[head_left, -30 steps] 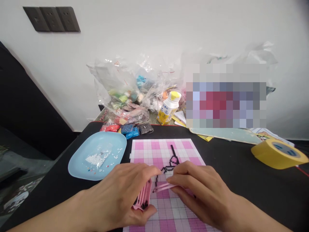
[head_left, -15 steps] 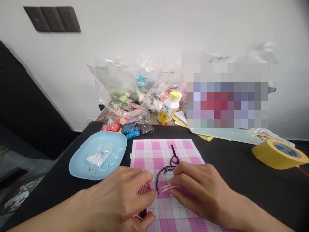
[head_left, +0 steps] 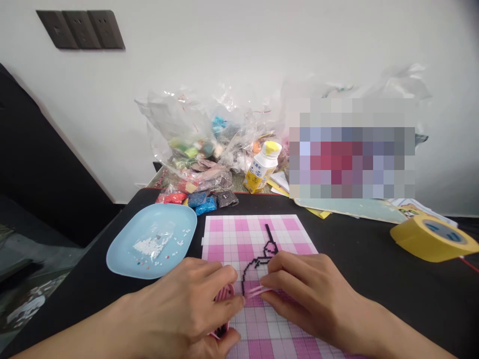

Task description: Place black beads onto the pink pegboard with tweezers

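Observation:
My left hand [head_left: 202, 299] is closed around a small pink dish [head_left: 220, 326] with black beads in it, mostly hidden by the fingers. Pink tweezers [head_left: 256, 290] are pinched in my right hand [head_left: 303, 286], their tips pointing left and down at the board. The tip of my left index finger is close beside the tweezer tips; whether they touch I cannot tell. Under both hands lies a pink-and-white checked pegboard [head_left: 220, 224]. An outline of black beads [head_left: 244, 279] curves across it, with a straight line rising at its top.
Left of the board is a light blue plate [head_left: 119, 254] with white beads and a clear bag. Bead packets [head_left: 205, 204], plastic bags [head_left: 175, 119] and a yellow-capped bottle [head_left: 258, 172] are at the back. Yellow tape [head_left: 419, 244] lies at the right.
My left index fingertip has shifted slightly right, toward the tweezer tips. The tweezers have hardly moved, and both hands keep their hold.

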### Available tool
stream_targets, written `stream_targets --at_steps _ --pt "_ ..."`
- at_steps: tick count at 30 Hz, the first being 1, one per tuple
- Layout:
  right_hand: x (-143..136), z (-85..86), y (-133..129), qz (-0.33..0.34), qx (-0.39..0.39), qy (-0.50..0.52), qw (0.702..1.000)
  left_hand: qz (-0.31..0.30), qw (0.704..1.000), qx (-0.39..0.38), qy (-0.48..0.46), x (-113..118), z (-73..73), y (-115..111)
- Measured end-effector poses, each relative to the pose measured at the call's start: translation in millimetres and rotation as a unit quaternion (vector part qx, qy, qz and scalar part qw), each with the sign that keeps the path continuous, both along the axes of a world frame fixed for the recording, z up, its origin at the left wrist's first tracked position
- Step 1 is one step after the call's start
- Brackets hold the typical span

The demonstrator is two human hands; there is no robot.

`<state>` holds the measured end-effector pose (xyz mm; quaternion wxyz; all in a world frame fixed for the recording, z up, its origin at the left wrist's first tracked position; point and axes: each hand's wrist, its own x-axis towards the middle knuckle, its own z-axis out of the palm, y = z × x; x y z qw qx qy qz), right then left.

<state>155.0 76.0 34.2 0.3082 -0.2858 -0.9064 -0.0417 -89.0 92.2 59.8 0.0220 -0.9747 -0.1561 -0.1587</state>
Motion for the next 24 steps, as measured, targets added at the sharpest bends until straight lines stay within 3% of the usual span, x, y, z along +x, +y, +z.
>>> stream_targets --at_steps 13,18,24 --pt "0.6 0.1 1.1 -0.019 0.026 0.036 0.999 0.001 1.000 -0.020 0.004 0.7 1.7 -0.9" --pt "-0.1 -1.3 -3.1 -0.047 0.066 0.075 0.994 0.022 0.998 -0.037 -0.047 0.2 -0.2 -2.4" --pt "-7.3 5.3 -6.6 -0.003 0.021 0.048 0.999 0.057 0.990 -0.120 -0.048 1.3 -1.9 -2.8"
